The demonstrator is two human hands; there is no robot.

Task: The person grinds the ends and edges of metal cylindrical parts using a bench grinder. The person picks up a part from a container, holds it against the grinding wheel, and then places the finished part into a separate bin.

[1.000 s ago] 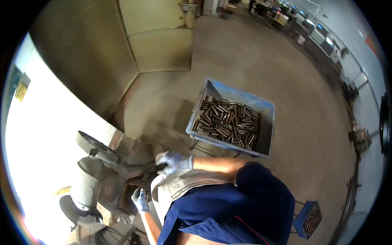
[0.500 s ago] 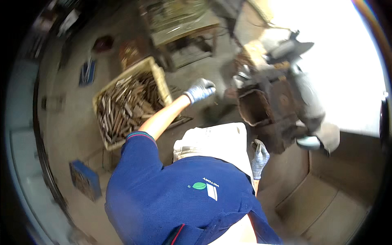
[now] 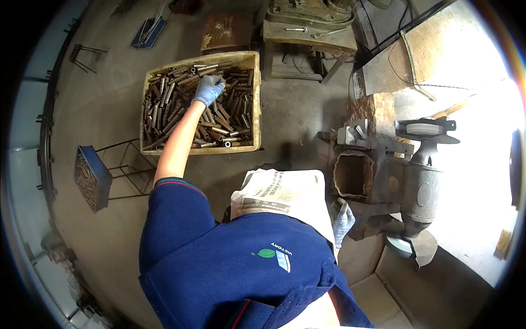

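Observation:
My left hand (image 3: pixel 209 90), in a grey-blue knit glove, is over a yellowish plastic bin (image 3: pixel 255 104). Its fingers are curled together at the top of a heap of short metal tubes (image 3: pixel 167 112); what lies between the fingertips is hidden. Low by my right thigh, my right hand (image 3: pixel 343 223) wears a like glove. Its fingers are loosely bent and apart, with nothing visible in them. A bench grinder (image 3: pixel 424 189) stands to the right of that hand, with a rusty square-mouthed metal box (image 3: pixel 353 174) beside it. A pale printed cloth (image 3: pixel 279 189) covers my lap.
A blue tray of small parts (image 3: pixel 92 178) sits on a wire-frame stand at the left. Beyond the bin are a rusty box (image 3: pixel 226 33) and a workbench (image 3: pixel 309 35) with tools. Another blue tray (image 3: pixel 148 33) lies at far left. Brown panels (image 3: pixel 433 268) enclose the lower right.
My left hand has moved from in front of me, right of the bin, to over the metal tubes. The view has turned toward the right; my right hand stays low by my thigh.

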